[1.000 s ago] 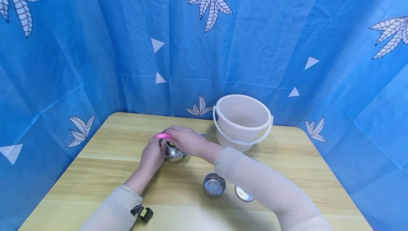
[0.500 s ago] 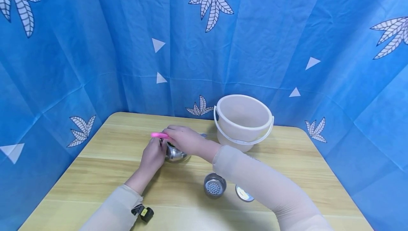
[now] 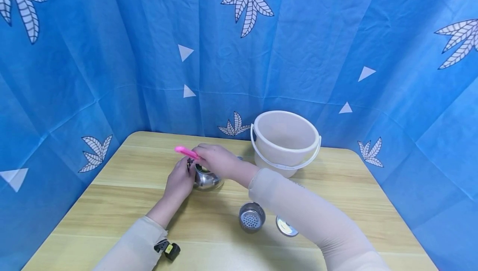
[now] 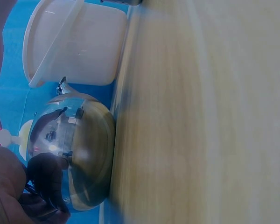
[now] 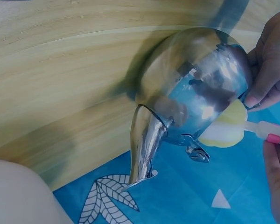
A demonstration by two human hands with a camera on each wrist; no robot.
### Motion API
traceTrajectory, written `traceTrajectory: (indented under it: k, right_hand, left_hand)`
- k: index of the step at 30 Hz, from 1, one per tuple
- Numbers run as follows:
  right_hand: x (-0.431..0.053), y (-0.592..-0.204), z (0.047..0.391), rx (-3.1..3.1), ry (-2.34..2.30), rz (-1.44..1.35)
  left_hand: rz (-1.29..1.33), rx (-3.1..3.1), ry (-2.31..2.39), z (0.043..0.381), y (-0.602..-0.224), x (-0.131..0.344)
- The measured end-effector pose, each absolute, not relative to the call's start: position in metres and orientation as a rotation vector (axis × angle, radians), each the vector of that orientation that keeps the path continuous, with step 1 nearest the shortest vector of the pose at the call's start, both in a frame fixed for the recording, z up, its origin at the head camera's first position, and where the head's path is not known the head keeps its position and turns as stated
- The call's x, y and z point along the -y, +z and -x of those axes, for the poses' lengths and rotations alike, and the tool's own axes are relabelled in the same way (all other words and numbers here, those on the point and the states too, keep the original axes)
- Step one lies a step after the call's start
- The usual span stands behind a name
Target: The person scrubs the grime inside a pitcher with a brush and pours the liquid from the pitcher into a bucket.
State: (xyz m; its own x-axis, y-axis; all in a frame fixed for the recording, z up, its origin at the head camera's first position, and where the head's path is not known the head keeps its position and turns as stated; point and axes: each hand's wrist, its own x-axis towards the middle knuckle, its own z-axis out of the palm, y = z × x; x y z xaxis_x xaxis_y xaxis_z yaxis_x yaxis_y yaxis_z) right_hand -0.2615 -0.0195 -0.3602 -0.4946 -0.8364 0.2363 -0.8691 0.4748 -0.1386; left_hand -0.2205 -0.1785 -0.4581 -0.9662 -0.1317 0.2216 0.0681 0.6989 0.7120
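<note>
A shiny steel teapot (image 3: 208, 181) stands on the wooden table, its spout (image 5: 145, 144) pointing toward the bucket. My left hand (image 3: 180, 179) grips the handle on its left side. In my right hand (image 3: 218, 162) is a sponge brush with a pink and white handle (image 3: 186, 152). Its pale yellow sponge head (image 5: 228, 126) sits at the teapot's open mouth, partly inside; how deep it reaches is hidden. The right wrist view shows the brush shaft (image 5: 266, 131) pinched between the fingers of my right hand (image 5: 279, 179).
Behind and right of the teapot stands a white bucket (image 3: 287, 161) with its handle hanging down in front. A perforated steel strainer (image 3: 252, 218) and a round lid (image 3: 286, 226) lie nearer the front, the lid partly under my right sleeve. A blue patterned curtain (image 3: 239, 63) surrounds the table.
The brush handle's pink end has swung left and upward, so it now slants above my left hand. My right hand has shifted slightly; the left hand and teapot stay put.
</note>
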Motion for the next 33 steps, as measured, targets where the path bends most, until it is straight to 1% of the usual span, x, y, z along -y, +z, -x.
traceTrajectory:
  k: [7, 16, 33]
  right_hand:
    - [0.019, -0.358, 0.263, 2.597, 0.451, -1.475]
    - [0.019, -0.358, 0.267, 2.623, 0.602, -1.42]
    - [0.019, -0.36, 0.276, 2.674, 0.965, -1.237]
  left_hand:
    - [-0.076, 2.664, -1.103, 0.222, -0.459, 0.179]
    - [-0.036, 2.646, -1.048, 0.221, -0.46, 0.178]
    - [-0.043, 2.614, -0.983, 0.225, -0.462, 0.175]
